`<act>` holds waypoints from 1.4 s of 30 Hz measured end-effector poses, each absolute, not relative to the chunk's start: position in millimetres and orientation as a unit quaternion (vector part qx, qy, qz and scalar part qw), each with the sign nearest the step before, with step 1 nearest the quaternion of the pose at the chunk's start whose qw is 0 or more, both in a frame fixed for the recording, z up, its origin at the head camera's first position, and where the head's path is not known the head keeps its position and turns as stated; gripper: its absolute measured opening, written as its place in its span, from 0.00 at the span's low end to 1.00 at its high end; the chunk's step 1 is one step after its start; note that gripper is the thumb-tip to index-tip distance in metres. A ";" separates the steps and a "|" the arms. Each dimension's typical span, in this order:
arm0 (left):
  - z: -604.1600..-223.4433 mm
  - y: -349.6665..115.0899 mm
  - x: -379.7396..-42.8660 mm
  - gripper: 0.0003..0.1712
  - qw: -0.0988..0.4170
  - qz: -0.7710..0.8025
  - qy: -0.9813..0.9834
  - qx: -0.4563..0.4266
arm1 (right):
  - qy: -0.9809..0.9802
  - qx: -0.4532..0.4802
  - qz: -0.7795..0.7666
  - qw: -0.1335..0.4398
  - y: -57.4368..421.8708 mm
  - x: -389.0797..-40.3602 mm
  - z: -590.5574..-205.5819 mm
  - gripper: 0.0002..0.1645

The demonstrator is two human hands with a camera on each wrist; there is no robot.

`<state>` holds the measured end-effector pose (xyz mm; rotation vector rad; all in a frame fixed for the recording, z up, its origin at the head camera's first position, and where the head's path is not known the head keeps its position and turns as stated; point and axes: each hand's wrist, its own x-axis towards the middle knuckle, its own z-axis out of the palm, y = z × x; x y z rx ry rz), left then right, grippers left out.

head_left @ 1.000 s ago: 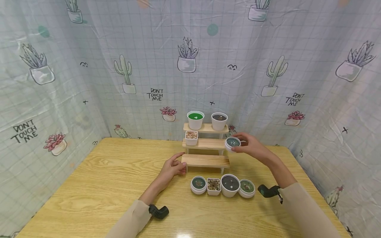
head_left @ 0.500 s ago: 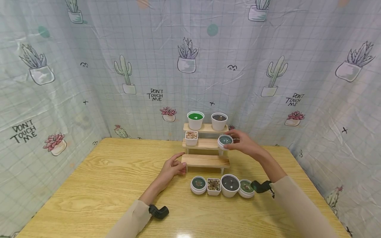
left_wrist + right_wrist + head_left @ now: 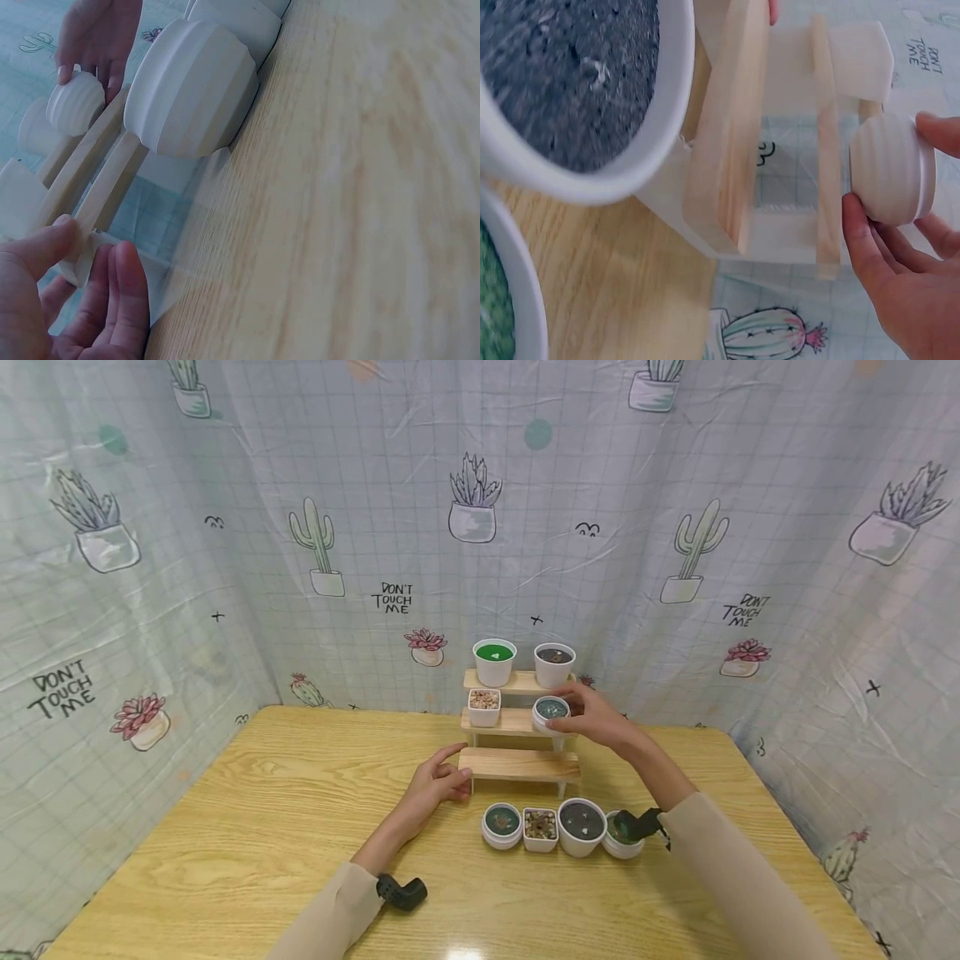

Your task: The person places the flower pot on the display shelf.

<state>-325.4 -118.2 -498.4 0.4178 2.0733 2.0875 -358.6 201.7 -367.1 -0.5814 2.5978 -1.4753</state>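
My right hand (image 3: 602, 720) holds a small round ribbed white pot (image 3: 551, 712) with blue-green filling, thumb and fingers around its sides. In the right wrist view the ribbed pot (image 3: 892, 169) is at the middle step, its base against or very near the wood. At the bottom step's left end, my left hand (image 3: 431, 787) grips the three-step wooden stand (image 3: 517, 764); the left wrist view shows the thumb (image 3: 56, 238) on the board. A square pot of pebbles (image 3: 483, 707) shares the middle step. Up top stand a green-filled pot (image 3: 494, 662) and a dark-filled pot (image 3: 555, 665).
Before the stand, a row sits on the wooden table (image 3: 300, 827): a round dark-green pot (image 3: 502, 824), a square pebble pot (image 3: 540, 830), a larger dark-filled pot (image 3: 581, 827) and a green-filled pot (image 3: 622, 846), partly covered by the right wrist camera (image 3: 637, 824). A printed curtain (image 3: 375, 543) hangs behind.
My right hand has carried the ribbed pot leftward from beside the stand to over the middle step's right part. The left hand stays at the bottom step's end.
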 end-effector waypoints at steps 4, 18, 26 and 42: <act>-498.4 -118.8 -325.3 0.40 0.086 0.701 0.694 0.141 | 0.852 -0.166 -0.495 0.048 194.5 -359.7 -368.8 0.39; -497.4 -118.3 -323.4 0.40 0.093 0.705 0.688 0.143 | 0.850 -0.149 -0.504 0.031 173.4 -362.6 -375.6 0.39; -497.7 -118.6 -322.7 0.40 0.092 0.705 0.690 0.138 | 0.850 -0.138 -0.507 0.020 166.7 -364.3 -379.1 0.36; -494.3 -118.2 -321.2 0.40 0.088 0.703 0.692 0.136 | 0.851 -0.123 -0.510 -0.010 153.9 -362.7 -379.8 0.33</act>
